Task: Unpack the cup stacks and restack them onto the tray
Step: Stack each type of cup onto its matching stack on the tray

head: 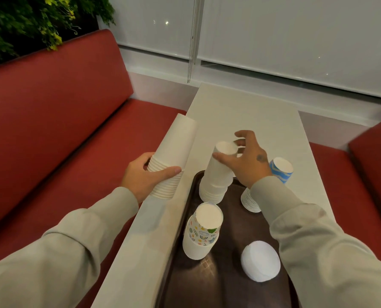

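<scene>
My left hand grips a long stack of white paper cups, held tilted over the table's left edge, bases pointing away. My right hand reaches over an upside-down white cup stack standing at the far end of the dark brown tray; its thumb and fingers curl around the top cup. Nearer on the tray stands a patterned cup stack and a white stack seen from above. Another white stack is partly hidden behind my right sleeve.
A blue-and-white wavy cup stack stands to the right of my right hand. The white table runs toward a window wall. Red bench seats flank both sides, with plants at the top left.
</scene>
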The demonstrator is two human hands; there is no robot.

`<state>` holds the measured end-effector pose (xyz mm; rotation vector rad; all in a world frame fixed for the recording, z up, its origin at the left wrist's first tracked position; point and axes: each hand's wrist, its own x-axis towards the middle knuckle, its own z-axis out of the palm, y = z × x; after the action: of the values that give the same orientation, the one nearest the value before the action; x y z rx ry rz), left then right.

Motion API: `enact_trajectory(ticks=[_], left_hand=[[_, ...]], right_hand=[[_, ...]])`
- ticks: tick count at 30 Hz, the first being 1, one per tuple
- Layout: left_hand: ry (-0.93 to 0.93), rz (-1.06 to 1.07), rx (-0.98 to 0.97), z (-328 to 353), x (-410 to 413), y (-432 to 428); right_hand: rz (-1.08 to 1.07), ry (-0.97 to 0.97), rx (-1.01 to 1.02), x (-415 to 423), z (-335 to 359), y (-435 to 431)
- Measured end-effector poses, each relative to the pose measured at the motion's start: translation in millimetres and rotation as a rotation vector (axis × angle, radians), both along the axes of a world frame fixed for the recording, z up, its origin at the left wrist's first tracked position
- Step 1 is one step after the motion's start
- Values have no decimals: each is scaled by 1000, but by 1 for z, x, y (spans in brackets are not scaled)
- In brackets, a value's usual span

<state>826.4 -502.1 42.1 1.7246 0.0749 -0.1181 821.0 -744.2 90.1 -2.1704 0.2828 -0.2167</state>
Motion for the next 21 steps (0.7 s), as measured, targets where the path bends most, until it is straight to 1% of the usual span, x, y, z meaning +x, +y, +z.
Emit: enact_trajectory(ticks=[2, 6, 10, 14, 18, 21], left_hand=[[-18, -18, -5, 4, 1, -3], [-52, -52, 2, 12, 5, -10], [-94, -82, 48, 17, 7, -17], [-154, -142, 137, 16, 6, -22], [-181, -174, 212, 14, 2, -20], [-168, -180, 220, 14, 2, -19]], right_hand=[[-13, -16, 4, -3, 0, 3], [-28, -118, 86, -3, 14, 13], [71, -40, 255, 1, 23, 23], [79, -8, 377, 3, 21, 31], [50, -45, 396, 2, 18, 33], [41, -49, 412, 2, 16, 35]])
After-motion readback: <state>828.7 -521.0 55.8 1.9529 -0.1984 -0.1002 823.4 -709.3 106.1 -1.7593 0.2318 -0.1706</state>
